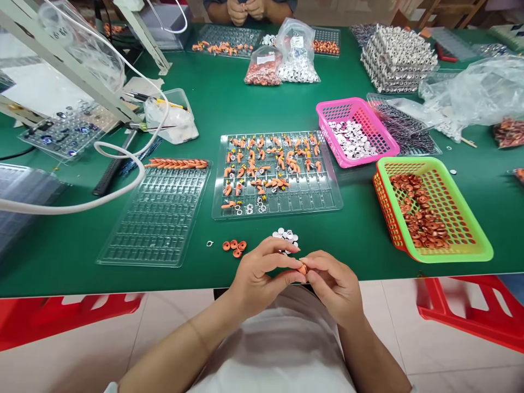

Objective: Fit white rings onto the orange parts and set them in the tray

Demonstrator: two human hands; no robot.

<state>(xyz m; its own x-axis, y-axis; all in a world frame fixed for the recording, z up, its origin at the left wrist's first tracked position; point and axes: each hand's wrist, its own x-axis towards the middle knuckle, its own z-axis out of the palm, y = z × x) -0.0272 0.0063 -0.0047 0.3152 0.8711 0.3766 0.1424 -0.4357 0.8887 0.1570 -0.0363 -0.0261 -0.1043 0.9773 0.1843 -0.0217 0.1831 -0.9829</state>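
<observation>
Between the fingertips of my left hand [266, 273] and my right hand [335, 284] is a small orange part [302, 269], pinched from both sides near the table's front edge. Its exact kind is too small to make out. Just behind my left fingers lies a pile of white discs [289, 236], partly covered by them. Several orange cup-shaped rings [234, 245] sit to the left of my left hand, with one small white ring [210, 243] farther left. Beyond the hands is a clear compartment tray [303, 204] with orange curved pieces and white rings in many of its cells.
At right stand a green basket [470, 229] of copper-coloured discs and a pink basket [385, 139] of white parts. Another clear tray [151, 224] lies left, crossed near its top by a white cable [135, 188]. Across the table are a person's hands [245, 10] and filled bags [264, 65].
</observation>
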